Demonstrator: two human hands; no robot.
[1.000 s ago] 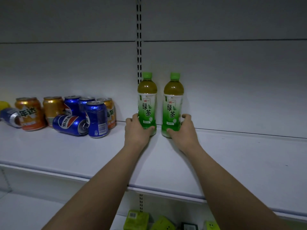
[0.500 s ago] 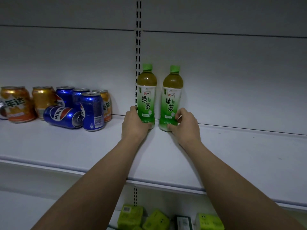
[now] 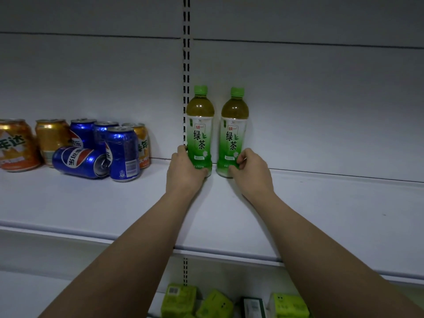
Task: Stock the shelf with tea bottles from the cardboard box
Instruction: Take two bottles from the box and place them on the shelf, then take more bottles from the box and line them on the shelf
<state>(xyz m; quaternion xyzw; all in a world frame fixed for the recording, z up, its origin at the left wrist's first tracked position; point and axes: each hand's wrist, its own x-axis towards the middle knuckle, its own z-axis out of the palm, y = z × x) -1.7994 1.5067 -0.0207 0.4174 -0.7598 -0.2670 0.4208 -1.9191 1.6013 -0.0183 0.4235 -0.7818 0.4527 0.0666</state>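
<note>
Two tea bottles upright at the far edge of the shelf (image 3: 321, 214).
The left hand (image 3: 185, 173) grasps the left bottle (image 3: 200, 125); the right hand (image 3: 252, 173) pinches the right bottle (image 3: 234, 127) with its fingers (image 3: 241, 158).

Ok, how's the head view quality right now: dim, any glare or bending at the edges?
Head view: dim with a bluish cast; both tea bottles read sharp, labels legible. Small glare spots on the blue cans and bottle shoulders. Wide-angle bending curves the shelf edge and stretches the forearms. The lower shelf is darker still.
</note>
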